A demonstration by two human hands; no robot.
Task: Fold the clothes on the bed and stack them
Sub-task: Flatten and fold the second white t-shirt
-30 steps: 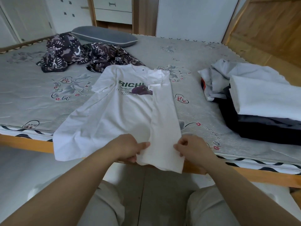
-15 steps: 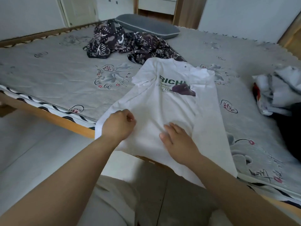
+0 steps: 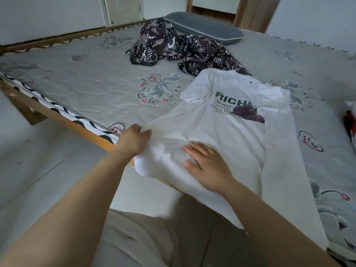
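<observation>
A white T-shirt [image 3: 221,120] with green lettering and a purple print lies front-up across the near edge of the bed [image 3: 96,89]. Its right side is folded inward over the body. My left hand [image 3: 133,141] grips the shirt's left hem edge and lifts it a little, bunching the cloth. My right hand [image 3: 206,164] lies flat, fingers straight, on the lower middle of the shirt. A crumpled dark patterned garment [image 3: 183,47] sits further back on the bed, partly behind the shirt's collar.
A grey pillow [image 3: 204,27] lies at the bed's far side. Some clothes [image 3: 349,126] show at the right frame edge. The bed's wooden rail [image 3: 63,120] runs along the near left, with pale floor [image 3: 38,170] below. My knees are under the shirt's hem.
My left hand went from the middle of the hem to the shirt's left edge and now lifts it inward. My right hand left the folded strip and flattened on the shirt. The view swung left.
</observation>
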